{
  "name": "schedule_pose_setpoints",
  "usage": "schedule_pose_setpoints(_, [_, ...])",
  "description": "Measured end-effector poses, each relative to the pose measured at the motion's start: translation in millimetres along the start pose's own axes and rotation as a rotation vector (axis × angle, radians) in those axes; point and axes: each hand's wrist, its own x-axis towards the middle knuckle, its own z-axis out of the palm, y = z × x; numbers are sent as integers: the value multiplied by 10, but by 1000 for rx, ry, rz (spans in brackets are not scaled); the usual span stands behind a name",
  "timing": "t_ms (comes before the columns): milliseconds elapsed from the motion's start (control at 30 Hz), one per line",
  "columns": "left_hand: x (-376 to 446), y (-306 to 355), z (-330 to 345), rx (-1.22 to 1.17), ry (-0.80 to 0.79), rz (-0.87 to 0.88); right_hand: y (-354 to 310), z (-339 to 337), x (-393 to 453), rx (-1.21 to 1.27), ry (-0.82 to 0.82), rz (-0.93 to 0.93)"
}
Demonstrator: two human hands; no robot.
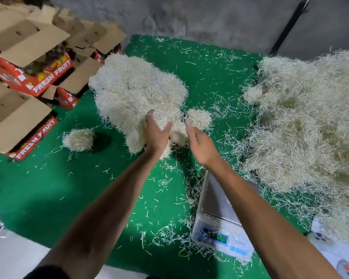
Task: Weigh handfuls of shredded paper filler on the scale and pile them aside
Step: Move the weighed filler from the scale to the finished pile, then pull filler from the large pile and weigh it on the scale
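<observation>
While both bare forearms reach out over the green felt-like mat [48,188], the left hand [156,133] lies with its palm against the near edge of the big pale mound of weighed shredded paper filler [135,91]. Its fingers [149,115] are straight and slightly spread, their tips sunk into the strands, and the thumb [167,126] angles out to the right; they press the paper rather than curl round it. Just right of that thumb, the right hand [200,143] hangs with fingers relaxed and close together; its fingertips [189,127] are at the mound's lower right lobe, though I cannot tell if they touch it. Neither hand grips anything.

Beyond the right fingertips sits a small round tuft of shredded paper [198,118], just beside the mound. Well left of the left fingers lies another small loose clump [79,139], apart from the mound. Under the right forearm, nearer the person than the fingers, rests the silver flat-topped digital scale [218,208], its platform bare and its display blurred. Far right of the right hand spreads the large untidy heap of unweighed filler [308,121]. Far left of the fingers stand open red-and-brown cardboard fruit boxes [30,63].
</observation>
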Motion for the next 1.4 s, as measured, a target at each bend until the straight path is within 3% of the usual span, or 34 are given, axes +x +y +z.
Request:
schedule_pose_setpoints(133, [307,-74,143,284,-92,-37,242,-29,37,-140,-27,54])
schedule_pose_setpoints(200, [255,-82,241,410,-104,33,348,-60,43,-116,-18,88])
schedule_pose_setpoints(333, [-38,-44,487,206,-305,153,520,-257,38,-107,-3,157])
schedule_pose_setpoints(467, [-313,78,824,242,-402,255,748,-577,-42,-170,31,188])
schedule_pose_setpoints(567, [-462,224,1068,205,-465,251,1005,-837,-140,-226,62,224])
schedule_pose_setpoints(667, [-637,391,1390,137,-633,156,1369,-1113,-224,-482,61,285])
schedule_pose_setpoints(800, [-936,562,1892,280,-920,145,1888,-1368,-384,-822,-40,420])
schedule_pose_setpoints(900, [-1159,630,2259,426,-1076,167,2193,-1365,-478,-813,-100,430])
schedule_pose_setpoints(1000, [-1267,653,2588,389,-1147,146,2375,-1428,-429,-698,50,367])
schedule_pose_setpoints(1133, [-1353,763,2959,82,-996,-46,2421,-1665,-316,-333,347,374])
schedule_pose_setpoints(1200, [-1344,876,3049,9,-874,-126,2393,-1808,-288,-125,383,357])
schedule_pose_setpoints(1300, [-1160,1124,2967,-74,-736,-61,2344,-2082,-266,186,428,303])
schedule_pose_setpoints(1400, [-946,1450,2717,-128,-636,108,2206,-2325,-280,208,511,288])
